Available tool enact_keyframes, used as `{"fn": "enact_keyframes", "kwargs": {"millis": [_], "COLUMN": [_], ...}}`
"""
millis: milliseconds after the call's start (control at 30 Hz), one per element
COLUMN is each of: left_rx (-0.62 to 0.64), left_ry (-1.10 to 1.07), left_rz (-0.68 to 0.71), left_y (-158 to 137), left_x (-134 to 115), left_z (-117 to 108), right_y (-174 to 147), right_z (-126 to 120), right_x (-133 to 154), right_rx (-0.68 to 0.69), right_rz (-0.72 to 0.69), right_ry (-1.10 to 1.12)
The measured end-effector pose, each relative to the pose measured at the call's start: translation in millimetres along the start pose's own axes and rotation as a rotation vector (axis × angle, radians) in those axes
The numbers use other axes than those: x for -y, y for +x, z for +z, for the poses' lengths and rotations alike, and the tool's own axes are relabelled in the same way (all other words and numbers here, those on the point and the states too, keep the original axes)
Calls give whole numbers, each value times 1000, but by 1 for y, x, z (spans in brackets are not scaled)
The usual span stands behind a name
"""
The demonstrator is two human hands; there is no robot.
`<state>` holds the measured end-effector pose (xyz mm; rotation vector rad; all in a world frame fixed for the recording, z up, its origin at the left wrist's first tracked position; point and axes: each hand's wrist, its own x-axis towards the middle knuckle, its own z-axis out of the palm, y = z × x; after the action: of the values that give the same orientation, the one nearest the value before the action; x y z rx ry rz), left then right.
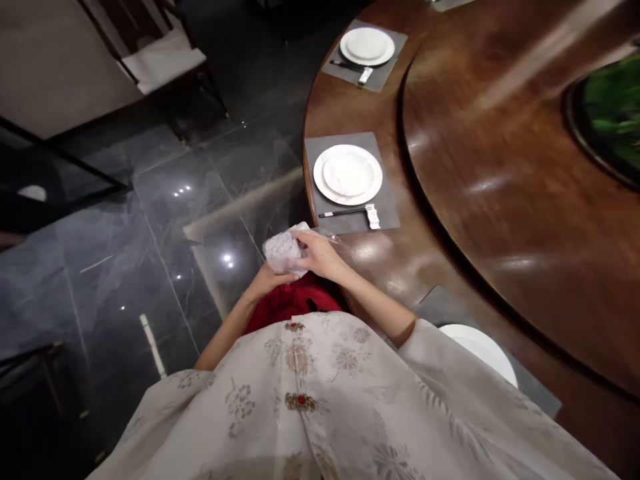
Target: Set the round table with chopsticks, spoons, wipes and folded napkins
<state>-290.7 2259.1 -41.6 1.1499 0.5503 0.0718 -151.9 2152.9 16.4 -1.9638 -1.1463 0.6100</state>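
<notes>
In front of my waist, both hands hold a whitish crumpled bundle in thin clear plastic [281, 251]; what is inside it I cannot make out. My left hand [270, 279] is curled under its lower side, thumb along the bottom edge. From the right, my right hand [320, 254] closes on it with thumb and fingers, and a bit of clear film trails past the knuckles. Just beyond my hands lies a grey placemat [390, 210]. On it are a small plate stacked on a larger white plate [320, 180], and black chopsticks [343, 213] on a white rest [373, 217].
The round wooden table [360, 257] curves along my right side, carrying a raised turntable [465, 173] with greenery [615, 113]. Another place setting [367, 45] lies farther off, and a white plate [483, 350] sits near my right elbow. A chair [165, 60] stands on the dark tiled floor [165, 200].
</notes>
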Motion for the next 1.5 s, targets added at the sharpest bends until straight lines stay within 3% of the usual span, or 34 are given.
{"fn": "enact_keyframes", "kwargs": {"millis": [167, 267, 367, 433, 500, 567, 700, 767, 833, 967, 1067, 1133, 1233, 1300, 1400, 1500], "left_rx": [72, 111, 139, 110, 92, 122, 284, 320, 338, 433, 506, 545, 615, 603, 553, 726], "left_ry": [-215, -252, -247, -261, -270, -246, -143, -114, -105, -136, -166, -163, -82, -9, 48, -24], "left_rz": [-71, -58, -80, -122, -164, -182, -196, -212, -240, -319, -437, -489, -464, -431, -370, -370], "left_y": [65, 102, 133, 150, 166, 181, 213, 233, 254, 299, 335, 362, 403, 427, 438, 403], "left_x": [-33, -41, -43, -43, -42, -43, -46, -49, -50, -40, -17, 0, 19, 22, 16, 3], "left_z": [-10, 8, 30, 43, 56, 69, 105, 128, 154, 220, 291, 348, 430, 470, 491, 472], "right_y": [42, 45, 37, 28, 17, 6, -14, -24, -39, -86, -124, -143, -157, -159, -151, -121], "right_z": [-22, -39, -57, -74, -96, -122, -174, -200, -231, -300, -336, -344, -338, -331, -321, -308], "right_x": [-11, -26, -44, -55, -63, -67, -73, -80, -93, -127, -154, -172, -196, -209, -228, -243], "right_rx": [-203, -320, -455, -620, -767, -733, -399, -410, -580, -1207, -1581, -1672, -1695, -1727, -1788, -1844], "right_rz": [109, 161, 259, 334, 417, 462, 423, 427, 471, 534, 500, 516, 600, 641, 690, 744], "right_ry": [62, 155, 419, 546, 514, 384, 132, 56, 11, -95, -143, -103, 28, 103, 169, 258]}}
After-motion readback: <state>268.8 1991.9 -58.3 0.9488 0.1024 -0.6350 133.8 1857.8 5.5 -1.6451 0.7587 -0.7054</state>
